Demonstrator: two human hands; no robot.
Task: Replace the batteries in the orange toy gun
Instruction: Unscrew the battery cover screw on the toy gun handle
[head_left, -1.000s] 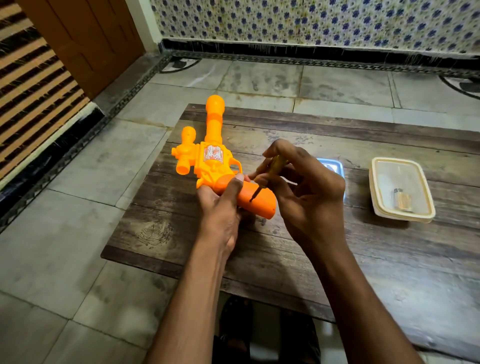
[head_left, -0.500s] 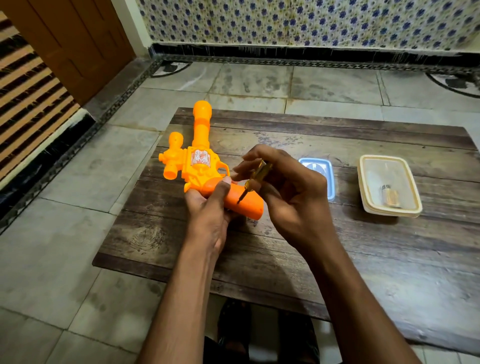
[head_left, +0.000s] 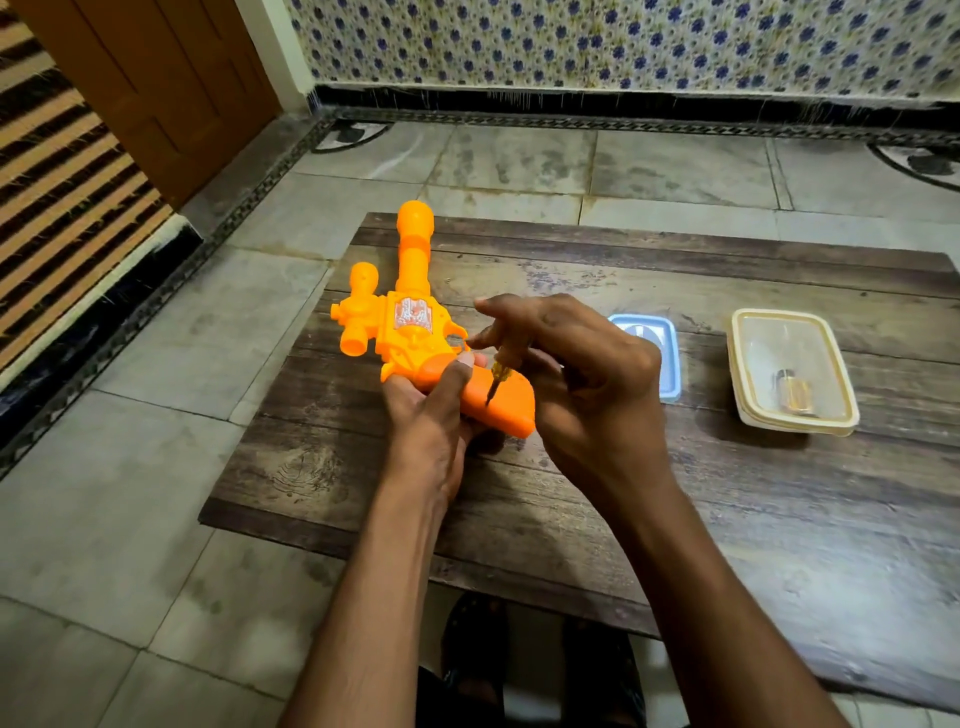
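On the dark wooden counter (head_left: 675, 519) there is one orange toy gun (head_left: 415, 332), one small screwdriver (head_left: 497, 378), one blue-rimmed lid or tray (head_left: 667, 358) and one cream-rimmed clear container (head_left: 792, 371) with a small metallic item inside, too blurred to name. The counter is low, made of worn, grainy planks, and stands on a floor of grey stone tiles (head_left: 130, 493) with a dark patterned border; behind it runs a wall of blue-flowered tiles (head_left: 623, 47), and a brown wooden door (head_left: 156, 88) is at the far left. The gun is bright orange plastic with a long barrel pointing away, a short stub barrel at its side and a silvery sticker on the body. It is at the counter's left part, its grip toward the person. The left hand (head_left: 431, 415) grips the gun's handle, thumb laid on top. The right hand (head_left: 587, 384) pinches the screwdriver, whose tip touches the handle.
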